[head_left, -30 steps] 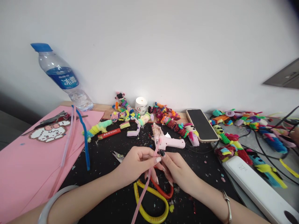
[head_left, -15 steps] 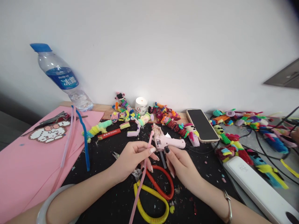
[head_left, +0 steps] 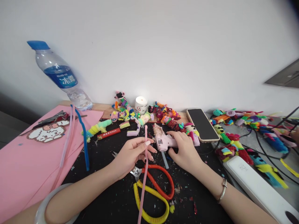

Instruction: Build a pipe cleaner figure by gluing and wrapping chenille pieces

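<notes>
My left hand [head_left: 135, 154] pinches a pink pipe cleaner [head_left: 144, 186] between thumb and fingers. The strip's upper end rises above the fingertips, while the rest runs down to the bottom edge. On the black mat, my right hand [head_left: 187, 149] is curled over the handle of a pink hot glue gun [head_left: 163, 142]. Its nozzle end is coated in brownish residue, and a clear glue stick [head_left: 164, 160] pokes out of its back. Beneath the hands lie scissors [head_left: 172, 186] with one red and one yellow handle, their blades partly behind my left hand.
Pink paper [head_left: 25, 168] at left carries blue pipe cleaners [head_left: 85, 146] and pliers [head_left: 52, 118]. A water bottle [head_left: 61, 76] leans against the wall. Colourful pipe-cleaner figures [head_left: 171, 123] line the back, near a phone [head_left: 202, 124]. A white elongated device [head_left: 259, 186] and cables are at right.
My right hand has shifted from beside the pipe cleaner and glue gun onto the gun's handle. The pipe cleaner's top has swung left and now stands more upright.
</notes>
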Motion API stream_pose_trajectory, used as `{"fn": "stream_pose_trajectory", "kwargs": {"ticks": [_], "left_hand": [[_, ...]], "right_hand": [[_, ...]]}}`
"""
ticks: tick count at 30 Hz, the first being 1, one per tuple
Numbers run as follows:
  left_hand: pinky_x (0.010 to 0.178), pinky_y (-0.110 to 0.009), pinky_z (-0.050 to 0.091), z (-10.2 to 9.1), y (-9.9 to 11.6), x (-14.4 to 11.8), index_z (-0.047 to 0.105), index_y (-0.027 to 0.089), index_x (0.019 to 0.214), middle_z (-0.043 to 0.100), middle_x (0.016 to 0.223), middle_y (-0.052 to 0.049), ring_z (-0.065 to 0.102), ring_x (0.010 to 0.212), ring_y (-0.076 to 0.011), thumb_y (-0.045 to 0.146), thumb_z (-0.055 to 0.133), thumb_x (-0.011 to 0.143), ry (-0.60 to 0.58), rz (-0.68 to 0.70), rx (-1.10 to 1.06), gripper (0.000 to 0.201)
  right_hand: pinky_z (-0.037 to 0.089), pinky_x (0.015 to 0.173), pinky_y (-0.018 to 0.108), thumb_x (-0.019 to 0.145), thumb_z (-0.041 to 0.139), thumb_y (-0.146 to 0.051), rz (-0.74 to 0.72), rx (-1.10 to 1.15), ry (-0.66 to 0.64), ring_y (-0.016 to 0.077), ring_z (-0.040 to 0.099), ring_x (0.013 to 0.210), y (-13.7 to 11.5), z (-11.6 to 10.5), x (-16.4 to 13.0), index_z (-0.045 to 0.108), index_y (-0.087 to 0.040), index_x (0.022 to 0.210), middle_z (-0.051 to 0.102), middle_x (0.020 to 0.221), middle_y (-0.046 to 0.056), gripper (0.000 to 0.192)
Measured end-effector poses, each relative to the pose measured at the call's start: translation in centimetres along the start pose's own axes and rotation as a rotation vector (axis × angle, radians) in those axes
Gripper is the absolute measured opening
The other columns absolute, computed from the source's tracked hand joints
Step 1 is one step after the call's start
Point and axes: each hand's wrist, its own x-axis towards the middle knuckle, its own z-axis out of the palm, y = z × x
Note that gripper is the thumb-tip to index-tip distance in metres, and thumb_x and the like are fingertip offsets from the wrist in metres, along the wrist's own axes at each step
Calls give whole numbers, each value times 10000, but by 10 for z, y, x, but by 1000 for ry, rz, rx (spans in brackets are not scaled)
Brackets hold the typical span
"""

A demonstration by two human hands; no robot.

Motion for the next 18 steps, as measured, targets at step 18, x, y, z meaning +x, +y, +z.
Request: {"fn": "stream_pose_trajectory", "kwargs": {"ticks": [18], "left_hand": [[439, -171, 415, 0, -2, 0, 566, 137, 804, 623, 615, -5, 558, 431, -80, 313, 559, 832, -74, -25, 33, 178]], "right_hand": [[449, 615, 265, 801, 592, -230, -38, 571, 73, 157, 560, 682, 6, 4, 0, 582, -168, 806, 620, 781, 32, 63]]}}
